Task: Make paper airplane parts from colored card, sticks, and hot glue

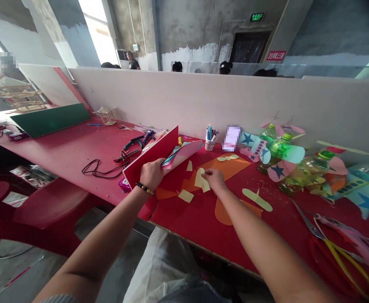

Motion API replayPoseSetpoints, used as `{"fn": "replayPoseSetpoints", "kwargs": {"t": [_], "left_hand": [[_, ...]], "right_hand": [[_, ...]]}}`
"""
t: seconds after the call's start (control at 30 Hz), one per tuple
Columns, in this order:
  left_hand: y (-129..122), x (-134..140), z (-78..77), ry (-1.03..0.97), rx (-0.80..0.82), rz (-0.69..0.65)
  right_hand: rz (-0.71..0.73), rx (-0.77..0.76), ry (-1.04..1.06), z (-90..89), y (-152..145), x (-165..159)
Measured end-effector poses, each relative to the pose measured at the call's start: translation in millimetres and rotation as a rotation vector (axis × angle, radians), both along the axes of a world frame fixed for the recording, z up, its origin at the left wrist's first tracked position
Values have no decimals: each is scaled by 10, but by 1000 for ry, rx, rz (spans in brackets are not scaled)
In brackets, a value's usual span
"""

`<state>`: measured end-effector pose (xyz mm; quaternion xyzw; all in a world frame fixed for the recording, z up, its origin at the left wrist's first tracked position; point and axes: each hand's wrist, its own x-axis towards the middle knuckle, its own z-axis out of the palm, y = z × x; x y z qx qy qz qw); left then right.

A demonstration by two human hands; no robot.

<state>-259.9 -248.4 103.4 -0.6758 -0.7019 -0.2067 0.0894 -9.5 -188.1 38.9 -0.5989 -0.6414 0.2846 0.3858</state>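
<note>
My left hand (151,173) is closed round the near edge of a stack of coloured paper (184,153), a pink sheet uppermost and lifted at a slant. My right hand (215,181) has its thumb and fingers pinched at a pale yellow paper cut-out (198,178) above the red tabletop (184,227). Around it lie a yellow square (186,196), a small yellow piece (189,166), a rounded yellow strip (256,199) and orange paper (235,166). An orange piece (224,212) is partly hidden beneath my right forearm.
An upright red board (153,155) stands left of the paper stack. Pliers (134,143) and a black cable (98,170) lie beyond it. A pen cup (209,144) and a phone (232,138) stand at the back. Decorated bottles (310,170) and scissors (317,231) occupy the right.
</note>
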Motion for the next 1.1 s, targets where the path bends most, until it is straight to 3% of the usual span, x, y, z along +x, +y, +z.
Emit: {"fn": "replayPoseSetpoints", "kwargs": {"t": [0.23,0.43,0.67,0.9,1.1], "left_hand": [[-12,-4,-19,7,-35,-5],[7,-31,-40,-5,-22,-16],[-19,-27,-12,-24,-50,-25],[-15,-22,2,-79,-80,-29],[-1,-50,-39,-83,-64,-33]], "right_hand": [[25,-58,33,0,-43,-159],[170,-98,-175,-38,90,-336],[305,55,-497,-29,284,-380],[277,175,-647,-87,429,-578],[350,309,-659,-90,370,-315]]}}
